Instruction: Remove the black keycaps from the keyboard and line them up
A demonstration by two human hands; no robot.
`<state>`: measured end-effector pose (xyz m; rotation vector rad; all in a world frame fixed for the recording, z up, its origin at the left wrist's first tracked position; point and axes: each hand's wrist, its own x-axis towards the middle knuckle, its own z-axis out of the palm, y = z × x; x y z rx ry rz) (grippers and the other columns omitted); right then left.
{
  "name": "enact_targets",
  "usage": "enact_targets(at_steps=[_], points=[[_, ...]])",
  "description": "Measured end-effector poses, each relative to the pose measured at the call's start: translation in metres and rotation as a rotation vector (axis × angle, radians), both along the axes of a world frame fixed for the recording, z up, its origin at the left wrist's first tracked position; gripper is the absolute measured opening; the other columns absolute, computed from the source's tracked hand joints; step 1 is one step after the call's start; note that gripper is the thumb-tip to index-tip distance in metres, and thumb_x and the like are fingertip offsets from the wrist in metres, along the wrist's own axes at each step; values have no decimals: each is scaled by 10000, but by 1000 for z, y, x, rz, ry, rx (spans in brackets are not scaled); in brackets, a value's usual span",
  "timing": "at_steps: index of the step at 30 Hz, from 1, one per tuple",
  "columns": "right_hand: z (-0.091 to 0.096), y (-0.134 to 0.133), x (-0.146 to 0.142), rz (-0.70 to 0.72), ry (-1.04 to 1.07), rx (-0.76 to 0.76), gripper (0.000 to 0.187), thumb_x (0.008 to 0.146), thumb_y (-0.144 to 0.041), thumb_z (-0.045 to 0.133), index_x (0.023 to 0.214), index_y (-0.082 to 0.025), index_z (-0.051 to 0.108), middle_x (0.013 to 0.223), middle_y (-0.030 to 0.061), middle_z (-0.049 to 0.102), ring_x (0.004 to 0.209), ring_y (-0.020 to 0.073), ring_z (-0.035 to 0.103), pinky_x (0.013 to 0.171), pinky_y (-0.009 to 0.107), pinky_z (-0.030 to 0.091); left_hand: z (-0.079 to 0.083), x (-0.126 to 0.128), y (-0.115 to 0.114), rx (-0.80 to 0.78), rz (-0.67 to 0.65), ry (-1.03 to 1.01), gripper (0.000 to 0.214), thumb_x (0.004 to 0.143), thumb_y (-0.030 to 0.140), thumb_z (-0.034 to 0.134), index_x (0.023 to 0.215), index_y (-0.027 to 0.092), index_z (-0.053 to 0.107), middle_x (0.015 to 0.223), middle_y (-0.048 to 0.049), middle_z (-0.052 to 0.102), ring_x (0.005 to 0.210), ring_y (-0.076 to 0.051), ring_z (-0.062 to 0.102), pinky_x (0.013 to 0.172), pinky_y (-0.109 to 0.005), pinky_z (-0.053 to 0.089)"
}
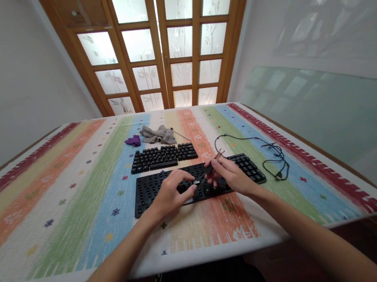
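A black keyboard base (pixel 147 195) lies on the table under both hands, with most of its keycaps off and the switch posts showing. My left hand (pixel 173 193) is over its middle, thumb and forefinger closed about a small keycap-sized piece (pixel 197 182) with a pale spot. My right hand (pixel 228 173) grips a slim dark tool (pixel 208 169), its thin tip pointing left at that piece. The tool's other end sticks out above my right fingers; its exact kind is unclear. Behind the base, black keycaps (pixel 162 155) are laid out in keyboard rows.
A grey cloth (pixel 158 135) and a purple cloth (pixel 133 141) lie farther back, a thin rod (pixel 182 135) beside them. The keyboard's black cable (pixel 276 151) coils to the right. A striped tablecloth (pixel 110 187) covers the table; wooden glazed doors (pixel 161 45) stand beyond.
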<state>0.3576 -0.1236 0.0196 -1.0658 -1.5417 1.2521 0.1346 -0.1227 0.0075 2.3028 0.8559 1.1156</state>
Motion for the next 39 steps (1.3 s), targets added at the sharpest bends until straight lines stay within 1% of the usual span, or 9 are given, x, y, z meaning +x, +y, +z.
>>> enact_targets(at_steps=[4,8,13,17,19,21,25,32,39], points=[[-5,7,-1,-70,220,-96,441,845,-645,527,864,-205,509,707,23,611,585,168,613,521,302,528,7,-3,7,1,96,-78,103,890,270,619,936,181,641,937,-45,688,879,-176,635,826,-324,503],[-2,15,0,-95,212,-37,415,879,-624,473,838,-211,483,744,25,611,620,168,621,583,326,550,11,-10,19,71,143,-20,128,905,272,611,994,184,638,973,-48,679,918,-182,626,853,-336,505],[4,22,-8,-37,37,94,397,932,-574,413,748,-221,416,628,-33,487,605,151,598,656,318,551,10,-15,34,147,148,76,141,939,281,566,1029,187,619,1043,-68,667,1013,-206,604,931,-386,491],[10,30,-19,22,-158,124,320,984,-487,331,823,-226,424,592,-63,446,476,122,507,506,258,461,5,-13,41,131,155,126,140,941,275,555,1021,179,619,1024,-67,673,1014,-212,603,946,-403,485],[14,35,-24,42,-288,170,276,999,-416,310,838,-225,428,596,-62,447,469,119,468,487,247,406,1,-11,42,93,170,112,143,933,272,564,1026,178,621,1013,-61,681,992,-208,617,921,-396,501],[17,41,-27,37,-427,280,242,994,-348,338,825,-215,449,639,-40,478,545,128,476,544,255,394,-4,-10,44,49,185,85,148,926,273,574,1030,181,626,1009,-56,691,965,-203,634,896,-388,515],[19,50,-31,49,-611,464,128,922,-292,517,867,-179,543,718,-12,526,659,147,491,627,268,374,-14,-10,45,-16,208,37,148,910,257,596,1024,172,638,995,-56,705,922,-197,658,875,-379,524],[13,62,-40,137,-724,502,115,892,-209,573,972,-149,629,680,-17,527,641,147,489,619,257,334,-18,-14,46,-64,238,15,163,903,247,605,1044,179,649,981,-49,714,888,-194,664,862,-379,532],[17,72,-46,227,-808,510,85,880,-230,613,851,-150,607,697,2,555,649,149,475,618,254,313,-20,-17,47,-57,245,12,155,908,223,583,1048,185,637,990,-48,705,904,-199,657,873,-383,531]])
